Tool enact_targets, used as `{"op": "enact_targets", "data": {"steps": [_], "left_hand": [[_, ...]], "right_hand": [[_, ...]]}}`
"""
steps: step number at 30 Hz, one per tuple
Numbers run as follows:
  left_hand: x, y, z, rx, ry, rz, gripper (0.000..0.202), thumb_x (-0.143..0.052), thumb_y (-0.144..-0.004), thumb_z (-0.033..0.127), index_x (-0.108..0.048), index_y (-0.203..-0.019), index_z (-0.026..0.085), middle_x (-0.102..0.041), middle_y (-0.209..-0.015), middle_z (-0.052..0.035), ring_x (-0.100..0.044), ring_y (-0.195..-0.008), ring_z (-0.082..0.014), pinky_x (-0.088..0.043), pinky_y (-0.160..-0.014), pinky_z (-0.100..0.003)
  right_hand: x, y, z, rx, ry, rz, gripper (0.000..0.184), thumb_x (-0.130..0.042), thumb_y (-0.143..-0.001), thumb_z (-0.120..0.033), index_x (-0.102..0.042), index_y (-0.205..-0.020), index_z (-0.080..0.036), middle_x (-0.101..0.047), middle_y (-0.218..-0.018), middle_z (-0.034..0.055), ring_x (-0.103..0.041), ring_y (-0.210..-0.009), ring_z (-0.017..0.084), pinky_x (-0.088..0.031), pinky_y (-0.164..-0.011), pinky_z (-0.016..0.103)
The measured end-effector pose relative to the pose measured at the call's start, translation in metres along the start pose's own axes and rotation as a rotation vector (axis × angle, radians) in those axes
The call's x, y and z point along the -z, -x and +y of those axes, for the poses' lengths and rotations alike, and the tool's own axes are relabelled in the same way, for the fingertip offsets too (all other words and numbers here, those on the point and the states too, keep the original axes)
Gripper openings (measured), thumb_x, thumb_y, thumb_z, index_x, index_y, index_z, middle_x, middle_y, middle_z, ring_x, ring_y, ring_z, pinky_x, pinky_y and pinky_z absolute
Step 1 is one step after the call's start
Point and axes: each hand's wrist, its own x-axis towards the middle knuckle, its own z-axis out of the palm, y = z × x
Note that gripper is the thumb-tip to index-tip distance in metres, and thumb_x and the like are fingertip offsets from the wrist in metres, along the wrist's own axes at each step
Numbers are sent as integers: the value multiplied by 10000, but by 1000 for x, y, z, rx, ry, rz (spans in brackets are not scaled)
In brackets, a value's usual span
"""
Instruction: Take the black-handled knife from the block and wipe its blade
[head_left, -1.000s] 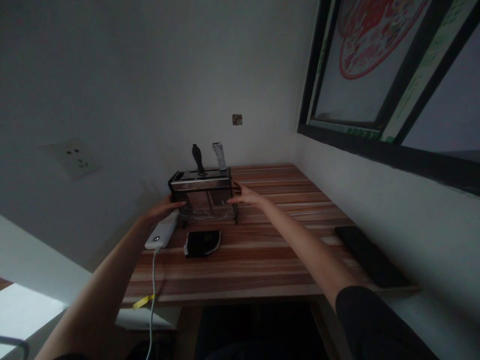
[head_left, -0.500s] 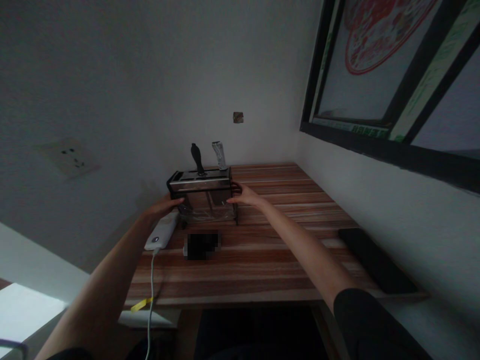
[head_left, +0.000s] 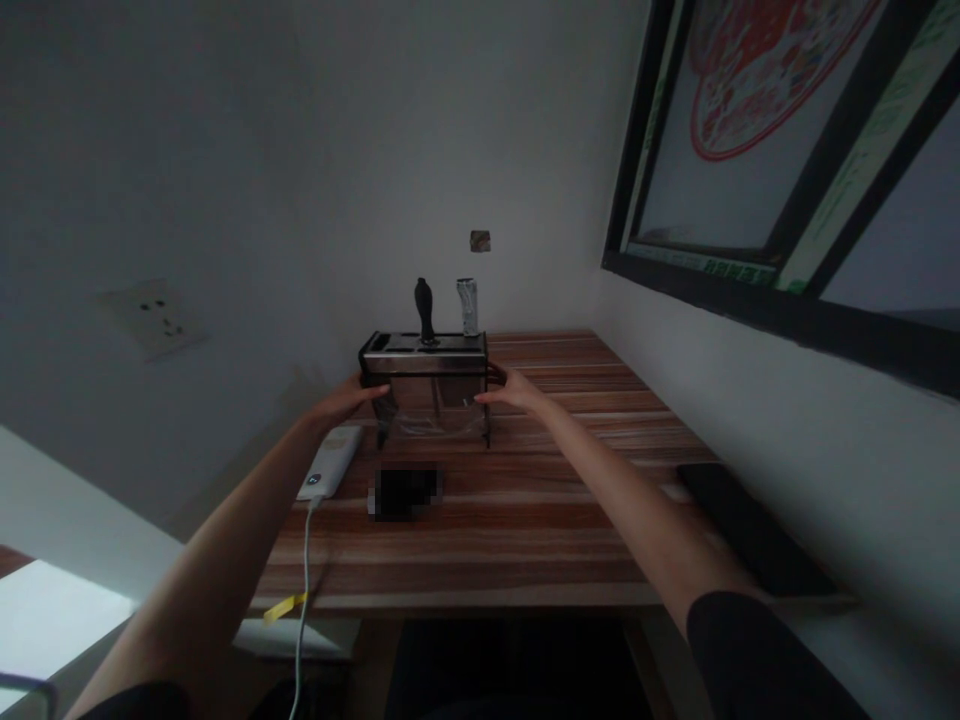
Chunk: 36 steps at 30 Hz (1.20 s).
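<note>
Knife rack (head_left: 450,362), head view: upright near the wall (head_left: 360,150), toward the far left of the table (head_left: 525,540), with unclear contact at the feet. Probably stiff, fairly light, slick along the clear panel (head_left: 412,402); best held at both ends, away from the black handle (head_left: 424,308) on top. Clasped between left hand (head_left: 346,399) and right hand (head_left: 517,390), thumbs (head_left: 489,397) across the front, other fingers partly hidden; forearms (head_left: 611,482) slanted inward.

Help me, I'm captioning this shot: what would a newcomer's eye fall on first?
Probably the clear-fronted utensil holder, mid-picture, held at its ends by the left hand and right hand, with a black handle and a silvery handle rising from its top. Then the red graphic in the dark-framed panel, upper right.
</note>
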Motion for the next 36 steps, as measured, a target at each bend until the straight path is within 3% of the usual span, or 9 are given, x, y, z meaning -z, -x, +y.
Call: {"op": "enact_targets", "data": {"steps": [4,10,13,19,28,36], "left_hand": [[-20,-8,12,-47,-7,-55,575,-842,-536,381,-657,-1023,137,-705,-1037,-107,-623,-1030,-299,-469,-924,-417],[-67,-9,25,-111,12,-80,649,-812,-580,404,-589,-1125,131,-679,-1067,-108,-622,-1002,-268,-465,-900,-402],[-92,-7,26,-131,27,-80,649,-806,-588,404,-574,-1132,137,-648,-1127,-108,-598,-1040,-254,-439,-933,-386],[-128,-1,20,-134,25,-64,672,-809,-558,440,-579,-1106,127,-663,-1066,-108,-592,-1023,-275,-444,-915,-408],[-154,11,6,-137,-6,-71,701,-775,-587,491,-558,-1169,167,-646,-1161,-109,-553,-1122,-311,-445,-946,-422],[-156,16,7,-144,-19,-75,651,-773,-593,486,-583,-1134,179,-630,-1203,-107,-547,-1148,-312,-434,-974,-424]], "right_hand": [[25,14,-19,22,35,-2,714,-827,-545,-226,-560,-1206,-207,-616,-1225,90,-581,-1107,223,-425,-1013,421],[66,41,-45,23,118,8,703,-822,-559,-239,-567,-1213,-210,-583,-1278,86,-564,-1131,224,-409,-1030,422],[85,55,-52,-15,170,34,738,-829,-545,-239,-559,-1230,-202,-564,-1303,97,-550,-1153,235,-400,-1036,431],[106,84,-57,-24,243,51,733,-832,-533,-250,-577,-1219,-205,-583,-1287,96,-549,-1162,250,-367,-1061,459],[114,107,-48,-55,210,46,715,-828,-523,-241,-596,-1199,-211,-615,-1242,81,-570,-1134,255,-391,-1040,456],[116,112,-35,-59,222,64,649,-820,-536,-262,-625,-1152,-199,-646,-1181,83,-563,-1134,256,-379,-1042,447]]}}
